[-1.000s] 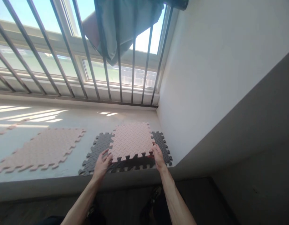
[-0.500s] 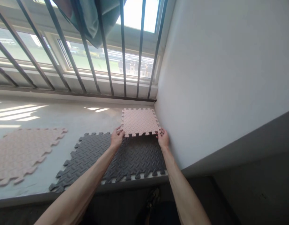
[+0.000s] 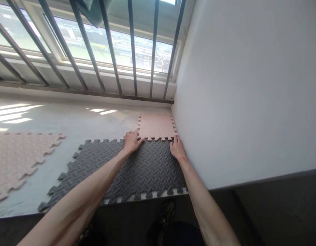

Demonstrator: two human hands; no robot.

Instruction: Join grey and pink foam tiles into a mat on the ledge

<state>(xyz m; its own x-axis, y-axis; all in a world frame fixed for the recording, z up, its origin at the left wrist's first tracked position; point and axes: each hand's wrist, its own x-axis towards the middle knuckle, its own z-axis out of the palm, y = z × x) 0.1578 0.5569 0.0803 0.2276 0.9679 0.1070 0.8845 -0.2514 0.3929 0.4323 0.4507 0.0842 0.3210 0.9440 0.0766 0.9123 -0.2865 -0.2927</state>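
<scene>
- The pink tile (image 3: pixel 157 127) has been pushed all the way back. It's now laid flat in the far right corner of the ledge (image 3: pixel 83 119), tucked against the wall (image 3: pixel 237 85) and just short of the bars (image 3: pixel 132 51).
- A second ago it was lying on top of the grey mat (image 3: pixel 153 171) near the front edge of the ledge. Half a second ago it was held by its near corners, partway back.
- Its near teeth are now lined up with the grey mat's far edge. The joint looks seated, but how fully it's locked can't be made out.
- The left hand (image 3: pixel 131 140) is open, palm down, fingers spread over the tile's near left corner at the seam. Nothing is gripped any more.
- Same for the right hand (image 3: pixel 176 147): it's flat and open, pressed on the seam at the near right corner, right beside the wall.
- So the carrying looks finished, and the seam is what's being worked on now.
- Far more of the grey mat is uncovered than before.
- The other pink mat (image 3: pixel 16 157), toward the left end of the ledge, seems not to have been touched and is well apart from both hands.
</scene>
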